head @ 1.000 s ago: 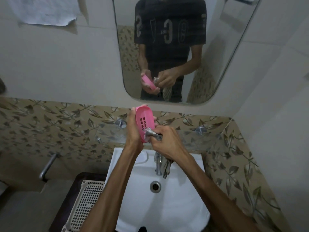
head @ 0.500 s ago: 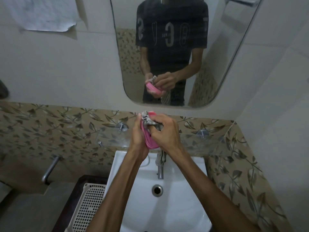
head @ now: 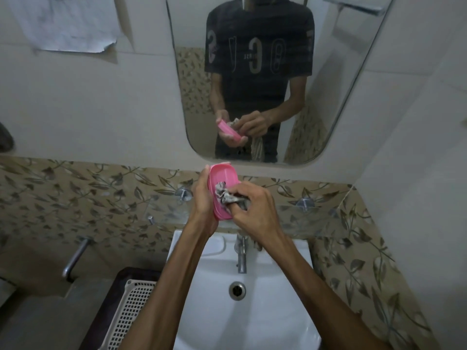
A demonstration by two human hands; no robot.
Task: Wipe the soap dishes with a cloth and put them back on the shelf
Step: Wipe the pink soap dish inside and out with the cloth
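While held above the back edge of the white washbasin [head: 252, 311], just in front of the glass shelf [head: 290, 218], pink soap dish [head: 223, 181] getting wiped: clearly the wiping step, with return to the shelf not yet done. Left hand [head: 202, 198] curled round the dish's left rim, tilting its smooth face up toward the camera. Right hand [head: 249, 208] bunched tight round a grey cloth [head: 225, 195], fingertips pressing the wad against the dish's lower middle, a tail of cloth hanging below the wrist. Both forearms raised and converging over the tap [head: 241, 253]. Next, probably, rubbing across the remaining surface and rim, then reaching forward to set the dish flat on the shelf.
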